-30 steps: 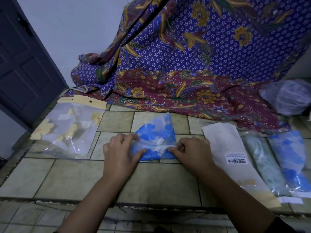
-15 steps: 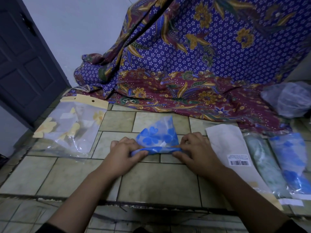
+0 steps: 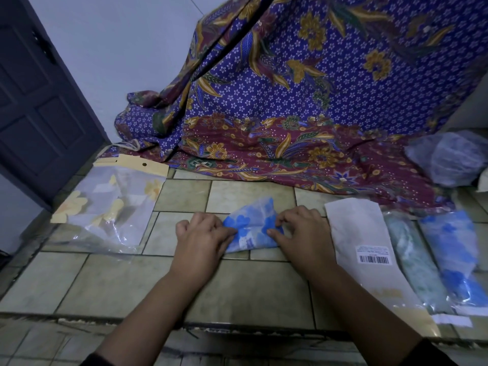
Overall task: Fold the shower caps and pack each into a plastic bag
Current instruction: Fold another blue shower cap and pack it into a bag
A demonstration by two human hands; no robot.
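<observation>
Tiled ledge [image 3: 118, 281], blue shower cap [image 3: 250, 231], clear bags [image 3: 111, 207] left, packed bags [image 3: 412, 260] right, batik cloth [image 3: 290, 154]

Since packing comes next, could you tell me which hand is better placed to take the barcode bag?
Probably the right hand: the bag lies beside it, the left hand across the cap.

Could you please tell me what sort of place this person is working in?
Probably a room in a home, used for small packing work: a panelled door, a draped batik cloth, and bagged shower caps laid side by side.
</observation>
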